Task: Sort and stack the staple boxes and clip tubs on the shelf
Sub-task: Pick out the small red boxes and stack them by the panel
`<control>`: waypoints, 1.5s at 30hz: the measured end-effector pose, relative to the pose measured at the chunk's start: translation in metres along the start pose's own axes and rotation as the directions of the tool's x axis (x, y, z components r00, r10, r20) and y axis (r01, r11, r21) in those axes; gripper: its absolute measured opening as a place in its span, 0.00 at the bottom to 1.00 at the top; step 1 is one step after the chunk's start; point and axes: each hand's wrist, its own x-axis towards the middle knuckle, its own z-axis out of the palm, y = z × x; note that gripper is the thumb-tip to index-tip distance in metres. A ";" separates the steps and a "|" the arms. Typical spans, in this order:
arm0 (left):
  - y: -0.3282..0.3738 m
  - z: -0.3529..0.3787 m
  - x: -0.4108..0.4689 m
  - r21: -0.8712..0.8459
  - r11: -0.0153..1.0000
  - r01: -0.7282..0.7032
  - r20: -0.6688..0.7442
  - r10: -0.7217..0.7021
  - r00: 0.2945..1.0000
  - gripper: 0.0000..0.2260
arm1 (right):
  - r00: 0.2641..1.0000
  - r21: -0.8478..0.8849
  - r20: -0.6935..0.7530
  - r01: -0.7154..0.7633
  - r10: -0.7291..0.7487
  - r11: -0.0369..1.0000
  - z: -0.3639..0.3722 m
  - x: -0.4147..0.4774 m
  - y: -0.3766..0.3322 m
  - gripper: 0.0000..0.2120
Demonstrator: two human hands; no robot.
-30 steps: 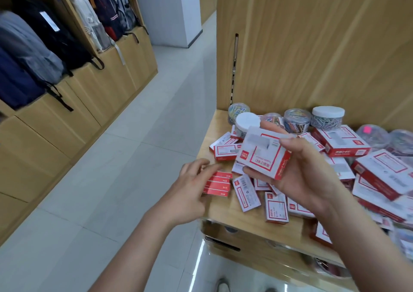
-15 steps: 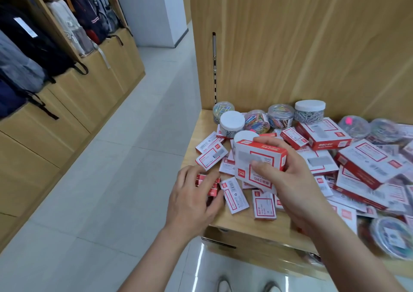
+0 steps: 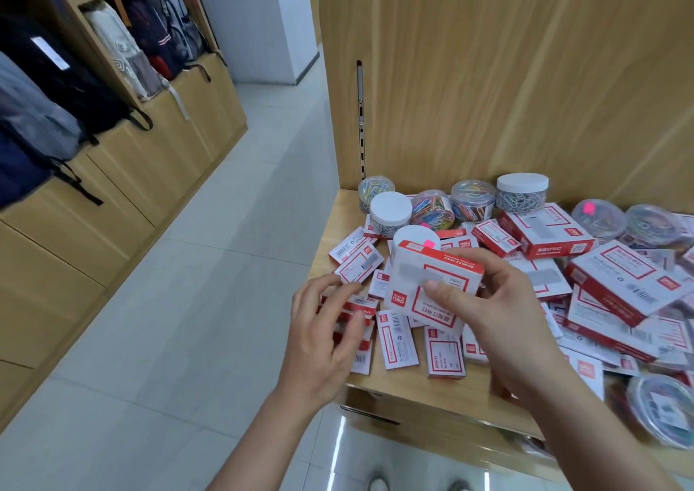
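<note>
Two hands: right hand (image 3: 499, 325), raised, pinches a staple box (image 3: 420, 276); left hand (image 3: 319, 344), palm-down, clasps small red boxes (image 3: 362, 308).

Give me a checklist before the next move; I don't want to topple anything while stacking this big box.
1. Right hand holds big box: ok.
2. Left hand free to help: not ok, it grips small boxes.
3. Same-size boxes gathered: not ok, they lie scattered over the shelf.
4. Tubs out of the way: not ok, one tub lies at the front right.
5. Big box sealed: cannot tell.
</note>
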 end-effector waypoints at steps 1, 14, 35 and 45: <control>0.001 -0.001 -0.001 -0.043 0.998 0.038 -0.020 -0.039 0.999 0.16 | 1.000 0.045 -0.005 -0.026 0.026 0.999 0.000 0.003 -0.002 0.13; 0.017 -0.017 0.011 -0.510 0.777 0.370 -0.019 -0.440 0.898 0.09 | 0.961 -0.363 0.199 0.252 -0.190 0.897 0.077 0.125 -0.042 0.15; -0.055 -0.009 0.164 -0.396 0.843 0.365 0.080 -0.364 0.928 0.16 | 0.885 -0.884 0.455 0.435 0.101 0.169 0.071 0.196 -0.006 0.27; -0.046 -0.009 0.185 -0.530 0.704 0.474 0.103 -0.501 0.859 0.16 | 0.944 -0.945 0.321 0.315 0.069 0.093 0.064 0.180 -0.017 0.20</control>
